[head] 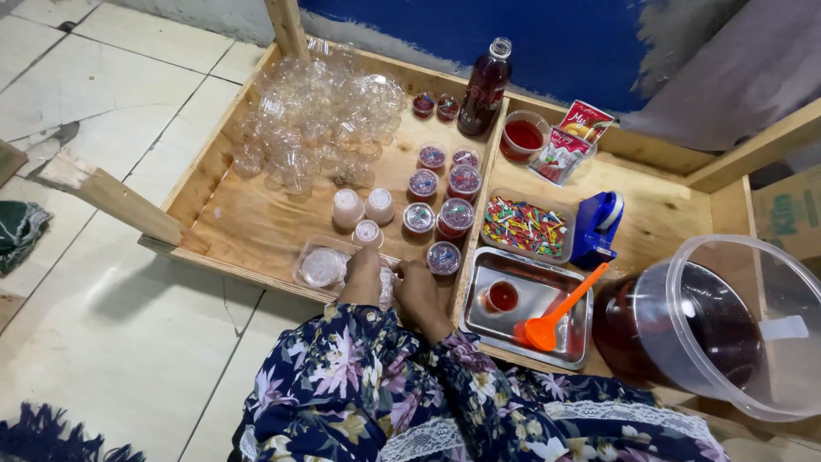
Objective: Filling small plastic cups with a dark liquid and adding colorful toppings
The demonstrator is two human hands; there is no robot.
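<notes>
Both hands meet at the near edge of the shallow wooden tray [256, 231], which lies on the pale tiled floor [111, 282]. The left hand [361, 275] rests on a small clear plastic cup with a lid [386, 287], its fingers curled down over it, though the cup is mostly hidden and I cannot tell how firmly it is gripped. The right hand [419, 295] lies just beside it, touching the same cup, fingers bent inward; whether they pinch anything is not visible. Left of the hands a clear plastic packet of round lids [321, 267] lies flat. Beyond them stand three upturned white-based cups [363, 214] and a cluster of sealed cups of red jelly with sprinkled tops [445, 210]. A heap of empty clear cups [316, 120] fills the far corner. To the right, a steel tray [564, 338] holds one filled red cup [502, 297] and an orange plastic ladle [556, 312], near a clear bucket of dark red liquid [710, 334].
</notes>
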